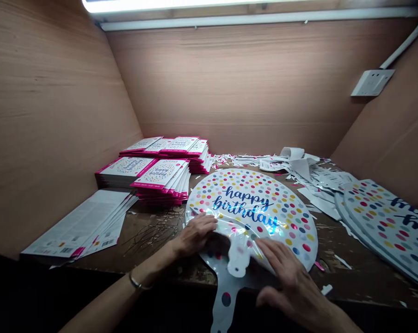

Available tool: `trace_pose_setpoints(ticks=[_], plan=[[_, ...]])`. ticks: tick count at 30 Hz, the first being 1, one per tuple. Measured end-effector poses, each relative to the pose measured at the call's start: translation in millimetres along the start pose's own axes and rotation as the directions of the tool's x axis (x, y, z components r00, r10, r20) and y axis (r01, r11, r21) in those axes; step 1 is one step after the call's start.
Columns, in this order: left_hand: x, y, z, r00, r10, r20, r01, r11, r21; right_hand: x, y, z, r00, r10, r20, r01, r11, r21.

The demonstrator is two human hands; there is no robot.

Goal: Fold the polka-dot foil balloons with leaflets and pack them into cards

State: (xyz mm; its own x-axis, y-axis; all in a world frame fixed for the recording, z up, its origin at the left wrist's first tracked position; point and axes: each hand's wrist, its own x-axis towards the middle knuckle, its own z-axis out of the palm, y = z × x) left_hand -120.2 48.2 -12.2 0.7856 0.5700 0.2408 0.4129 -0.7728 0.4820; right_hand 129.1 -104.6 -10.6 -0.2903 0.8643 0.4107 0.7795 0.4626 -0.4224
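A round foil balloon [254,208], printed "happy birthday" among coloured dots, lies on the table [361,273], its tail hanging over the near edge. The person's left hand [195,235] rests on the balloon's lower left side, fingers [207,222] slightly spread and flat on the foil, gripping nothing. The right hand [285,273] is at the lower edge, fingers [267,249] curved over a raised fold of foil; I can't tell whether they're pinching it. A bracelet [136,283] circles the left wrist. Beyond the balloon sit stacked packs [160,178], with sheets [77,226] to their left. Paper scraps [292,171] litter the far side, and more balloons [385,231] lie overlapping at right.
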Motion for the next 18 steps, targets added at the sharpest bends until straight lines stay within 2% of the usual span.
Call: trace_pose_setpoints(ticks=[2,4,6,8,10,11,13,14,16,18], plan=[[-13,-10,-1.3,0.988,0.151,-0.031,-0.145,0.978,0.15,-25,10,6,0.991,-0.112,-0.068,0.097,0.975,-0.201],[-23,-20,-5.3,0.979,0.192,-0.076,-0.174,0.966,0.191,-40,23,10,0.984,-0.112,-0.135,0.073,0.961,-0.268],[-26,-26,-11.4,0.986,0.103,-0.134,-0.089,0.991,0.104,-42,35,8,0.986,-0.001,-0.166,-0.039,0.97,-0.241],[-19,-27,-19.4,0.983,-0.092,-0.161,0.084,0.995,-0.054,-32,42,-4,0.972,0.159,-0.171,-0.19,0.965,-0.18],[-4,-24,-28.7,0.957,-0.256,-0.136,0.232,0.957,-0.172,-16,42,-20,0.953,0.281,-0.117,-0.292,0.952,-0.095],[5,-22,-33.6,0.948,-0.297,-0.116,0.27,0.941,-0.202,-8,41,-28,0.953,0.298,-0.059,-0.301,0.952,-0.051],[24,-20,-42.8,0.947,-0.309,-0.09,0.283,0.933,-0.222,1,38,-37,0.978,0.204,0.037,-0.203,0.979,-0.012],[32,-19,-46.7,0.949,-0.304,-0.085,0.279,0.934,-0.223,2,38,-37,0.991,0.129,0.031,-0.128,0.991,-0.038],[44,-20,-52.2,0.944,-0.314,-0.097,0.288,0.932,-0.22,-5,42,-29,0.997,-0.005,-0.071,-0.007,0.984,-0.18],[47,-23,-53.6,0.937,-0.325,-0.131,0.295,0.933,-0.208,-20,50,-15,0.988,-0.064,-0.142,0.016,0.949,-0.314]])
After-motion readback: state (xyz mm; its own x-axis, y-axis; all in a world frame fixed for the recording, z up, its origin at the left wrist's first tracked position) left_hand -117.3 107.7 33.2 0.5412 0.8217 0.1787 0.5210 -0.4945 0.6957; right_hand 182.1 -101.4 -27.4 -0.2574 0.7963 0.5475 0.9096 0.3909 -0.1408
